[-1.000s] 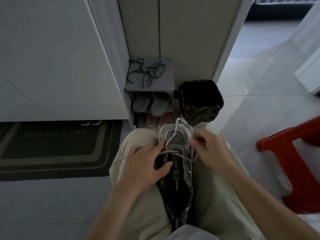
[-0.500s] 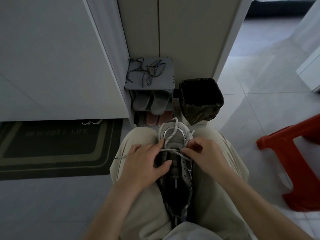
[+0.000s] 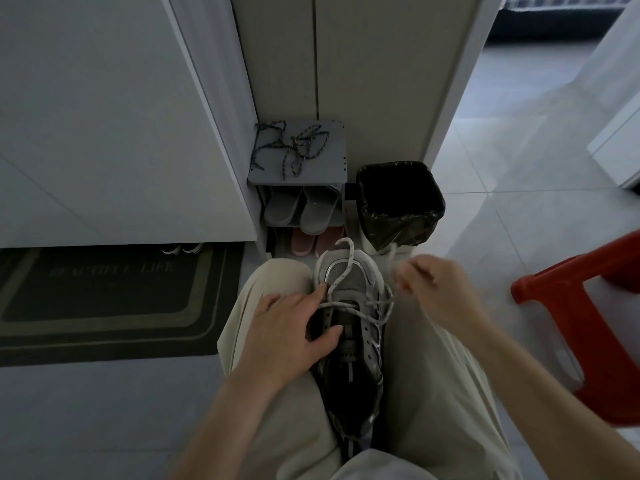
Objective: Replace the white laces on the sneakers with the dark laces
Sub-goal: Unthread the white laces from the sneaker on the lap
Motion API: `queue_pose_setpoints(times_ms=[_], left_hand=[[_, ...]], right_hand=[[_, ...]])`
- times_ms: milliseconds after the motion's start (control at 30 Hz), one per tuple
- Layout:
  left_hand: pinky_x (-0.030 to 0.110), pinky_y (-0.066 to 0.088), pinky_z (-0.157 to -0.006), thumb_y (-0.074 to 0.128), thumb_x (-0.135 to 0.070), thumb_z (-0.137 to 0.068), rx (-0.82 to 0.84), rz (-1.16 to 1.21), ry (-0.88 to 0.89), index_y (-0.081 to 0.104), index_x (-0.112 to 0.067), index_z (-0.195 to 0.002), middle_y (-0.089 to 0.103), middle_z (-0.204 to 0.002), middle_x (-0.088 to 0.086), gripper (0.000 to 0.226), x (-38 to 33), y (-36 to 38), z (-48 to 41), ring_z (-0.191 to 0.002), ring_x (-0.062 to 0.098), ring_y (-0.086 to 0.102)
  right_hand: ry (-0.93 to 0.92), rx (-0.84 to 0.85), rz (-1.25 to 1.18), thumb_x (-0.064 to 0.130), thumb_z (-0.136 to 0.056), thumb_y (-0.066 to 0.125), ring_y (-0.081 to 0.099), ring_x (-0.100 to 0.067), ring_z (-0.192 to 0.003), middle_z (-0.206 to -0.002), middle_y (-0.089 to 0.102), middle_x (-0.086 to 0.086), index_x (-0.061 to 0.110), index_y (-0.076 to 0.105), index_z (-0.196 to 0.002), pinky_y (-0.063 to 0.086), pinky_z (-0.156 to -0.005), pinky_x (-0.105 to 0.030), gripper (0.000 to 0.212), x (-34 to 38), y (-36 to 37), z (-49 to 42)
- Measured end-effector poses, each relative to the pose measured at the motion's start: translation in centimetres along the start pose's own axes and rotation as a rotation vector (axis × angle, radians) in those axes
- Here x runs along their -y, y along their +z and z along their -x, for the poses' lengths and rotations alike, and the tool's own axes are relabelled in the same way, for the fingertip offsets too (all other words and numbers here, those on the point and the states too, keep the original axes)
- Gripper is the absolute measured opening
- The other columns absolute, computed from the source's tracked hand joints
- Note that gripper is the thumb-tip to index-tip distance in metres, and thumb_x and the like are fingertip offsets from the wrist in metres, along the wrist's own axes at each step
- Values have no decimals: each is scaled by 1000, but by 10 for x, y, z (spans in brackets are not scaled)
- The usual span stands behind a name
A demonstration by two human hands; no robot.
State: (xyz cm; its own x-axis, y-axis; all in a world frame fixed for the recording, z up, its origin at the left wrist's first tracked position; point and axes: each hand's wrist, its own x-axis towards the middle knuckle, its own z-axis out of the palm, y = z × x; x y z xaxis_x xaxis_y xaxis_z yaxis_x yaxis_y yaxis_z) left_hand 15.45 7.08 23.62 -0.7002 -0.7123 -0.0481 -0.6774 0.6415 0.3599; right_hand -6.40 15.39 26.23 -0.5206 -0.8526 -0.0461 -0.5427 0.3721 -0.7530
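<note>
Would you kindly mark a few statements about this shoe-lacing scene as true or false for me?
1. The dark laces lie on top of the grey shoe rack. True.
2. The left hand holds the dark laces. False: it rests on the sneaker.
3. A white lace is threaded through the sneaker. True.
4. The bin stands left of the shoe rack. False: it stands to the rack's right.
</note>
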Motion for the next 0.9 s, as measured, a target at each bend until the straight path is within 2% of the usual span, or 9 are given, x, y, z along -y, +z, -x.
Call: queue_pose_setpoints(times_ms=[100, 200, 267, 400, 467, 533, 700, 800, 900], left_hand=[[29, 24, -109, 25, -70, -75, -19, 16, 2, 37, -31, -141, 58, -116, -16, 78, 0, 2, 0, -111, 3, 50], [28, 25, -108, 27, -69, -76, -23, 22, -1, 38, -30, -141, 59, -116, -16, 77, 1, 3, 0, -110, 3, 51], [28, 24, -109, 28, -69, -76, -26, 23, 2, 38, -30, -141, 59, -117, -15, 76, 1, 3, 1, -110, 3, 51], [29, 24, -109, 27, -69, -76, -32, 17, 0, 39, -30, -140, 58, -118, -15, 76, 1, 3, 1, -112, 3, 50], [30, 25, -109, 27, -69, -76, -35, 17, -2, 39, -30, -140, 59, -117, -15, 76, 1, 4, 1, -111, 3, 51], [30, 25, -109, 26, -70, -76, -29, 21, -2, 38, -31, -140, 58, -118, -16, 76, 1, 3, 2, -112, 2, 50], [28, 18, -112, 20, -72, -74, -5, 11, -7, 32, -32, -143, 56, -122, -15, 80, 0, 1, 2, -116, 3, 47], [28, 18, -112, 20, -72, -74, -7, 12, -8, 32, -32, -143, 55, -122, -15, 81, 1, 1, 2, -117, 2, 46], [29, 20, -111, 21, -72, -74, -17, 20, -5, 33, -32, -143, 56, -119, -15, 80, 1, 2, 2, -115, 3, 48]], right_hand=[[5, 144, 77, 48, -83, 61, 61, -15, -64, -67, 66, 2, 28, 66, -74, 50, -63, -30, 23, -2, 14, 13], [22, 3, 6, 41, -77, 72, 56, -4, -68, -73, 62, 6, 25, 56, -91, 41, -58, -14, 27, 2, 23, 22], [-4, -99, -46, 36, -76, 73, 54, -6, -68, -72, 57, 7, 27, 50, -97, 42, -60, -20, 32, 3, 24, 25], [-272, -16, 226, 33, -79, 70, 53, -4, -72, -82, 51, 19, 27, 64, -89, 41, -70, -29, 13, -11, 33, 25], [-320, -9, 317, 37, -84, 59, 57, -11, -78, -87, 54, 15, 25, 64, -84, 32, -71, -26, 12, -14, 37, 26], [-365, -55, 388, 39, -88, 48, 56, -13, -79, -87, 56, 12, 25, 61, -82, 34, -73, -28, 20, -12, 36, 24], [-192, -320, 247, 20, -88, 60, 56, -18, -78, -90, 54, 6, 18, 61, -84, 42, -83, -42, 5, -11, 0, -3], [-172, -280, 256, 28, -88, 61, 52, -10, -70, -86, 50, 12, 22, 61, -88, 43, -84, -41, 6, -11, -4, -9], [-123, -253, 208, 38, -85, 63, 48, -4, -61, -69, 51, 14, 24, 53, -80, 41, -72, -33, 18, -6, -2, 3]])
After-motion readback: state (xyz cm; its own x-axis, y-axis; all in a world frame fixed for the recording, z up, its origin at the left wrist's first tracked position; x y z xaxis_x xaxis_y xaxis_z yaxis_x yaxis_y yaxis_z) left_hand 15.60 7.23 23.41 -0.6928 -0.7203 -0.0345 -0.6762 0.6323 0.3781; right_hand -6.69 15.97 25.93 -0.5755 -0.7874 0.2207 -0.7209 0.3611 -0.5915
